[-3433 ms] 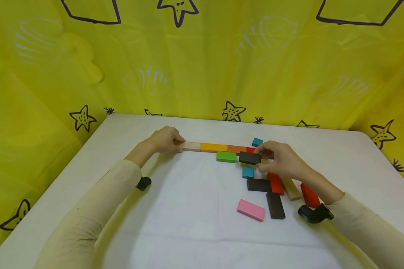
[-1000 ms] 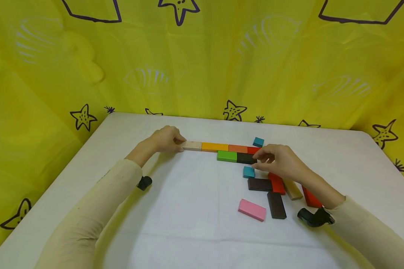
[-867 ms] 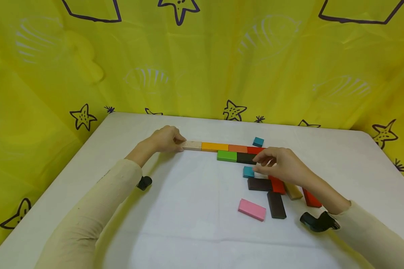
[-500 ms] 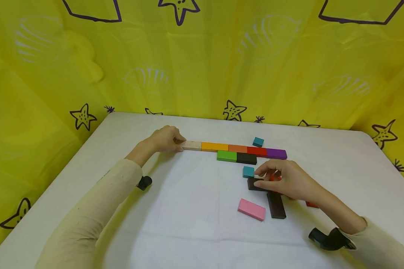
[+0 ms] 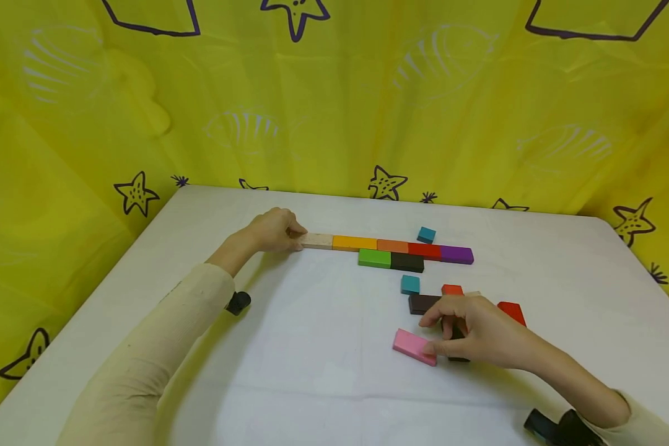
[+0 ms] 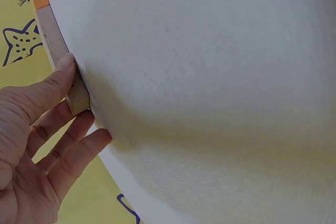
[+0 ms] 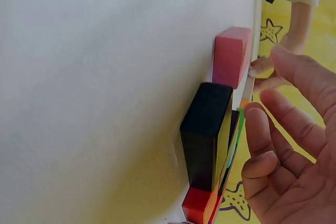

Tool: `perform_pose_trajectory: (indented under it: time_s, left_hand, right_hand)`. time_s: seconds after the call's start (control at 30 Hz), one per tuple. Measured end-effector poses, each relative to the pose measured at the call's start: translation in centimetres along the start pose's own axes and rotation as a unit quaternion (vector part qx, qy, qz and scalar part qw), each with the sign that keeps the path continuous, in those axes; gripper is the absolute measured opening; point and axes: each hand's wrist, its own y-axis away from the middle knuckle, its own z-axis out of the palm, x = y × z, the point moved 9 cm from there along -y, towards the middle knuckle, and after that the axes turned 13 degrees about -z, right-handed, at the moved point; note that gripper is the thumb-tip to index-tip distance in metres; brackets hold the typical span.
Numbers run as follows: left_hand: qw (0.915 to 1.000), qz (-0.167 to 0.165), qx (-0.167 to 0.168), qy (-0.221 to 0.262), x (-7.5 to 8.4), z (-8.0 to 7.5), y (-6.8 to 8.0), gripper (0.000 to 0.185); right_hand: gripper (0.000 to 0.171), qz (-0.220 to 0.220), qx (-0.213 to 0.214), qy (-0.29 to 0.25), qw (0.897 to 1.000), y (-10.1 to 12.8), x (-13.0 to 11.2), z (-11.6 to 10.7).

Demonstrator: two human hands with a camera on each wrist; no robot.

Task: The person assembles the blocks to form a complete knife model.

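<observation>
My left hand (image 5: 275,230) pinches the plain wooden block (image 6: 79,95) at the left end of a row lying on the table, thumb on one side and fingers on the other. To its right the row continues with yellow (image 5: 355,243), orange (image 5: 393,246), red (image 5: 424,250) and purple (image 5: 457,254) blocks. Against the row's near side lie a green block (image 5: 374,258) and a black block (image 5: 407,262). My right hand (image 5: 482,331) hovers with parted fingers and nothing between them, its thumb overlapping the pink block (image 5: 409,344) in the head view. A dark block (image 7: 202,129) lies beside the pink one.
One small blue block (image 5: 426,234) lies behind the row, another blue block (image 5: 410,284) in front. A dark brown block (image 5: 424,303) and red blocks (image 5: 511,311) lie around the right hand, partly hidden by it. Yellow cloth (image 5: 334,111) hangs behind the white table (image 5: 290,371).
The right hand set the black block down beside the green one, let go, and moved toward me to the pink block. The left hand has stayed at the plain wooden block.
</observation>
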Motion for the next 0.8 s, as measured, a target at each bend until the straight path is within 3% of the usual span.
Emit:
perform_pose_trajectory:
  time_s: [0.13,0.37,0.8]
  left_hand:
    - [1.0000,0.001,0.001,-0.001,0.0,0.0,0.0,0.039]
    - [1.0000,0.000,-0.003,0.000,0.0,0.1,-0.1,0.039]
    - [1.0000,0.006,-0.002,0.004,0.1,0.0,0.1,0.038]
  right_hand:
    - [0.028,-0.005,-0.010,0.029,1.000,0.3,-0.5,0.4]
    - [0.031,0.024,-0.036,-0.012,0.999,0.5,-0.1,1.4]
    - [0.029,0.022,-0.044,0.001,0.999,0.2,0.0,1.9]
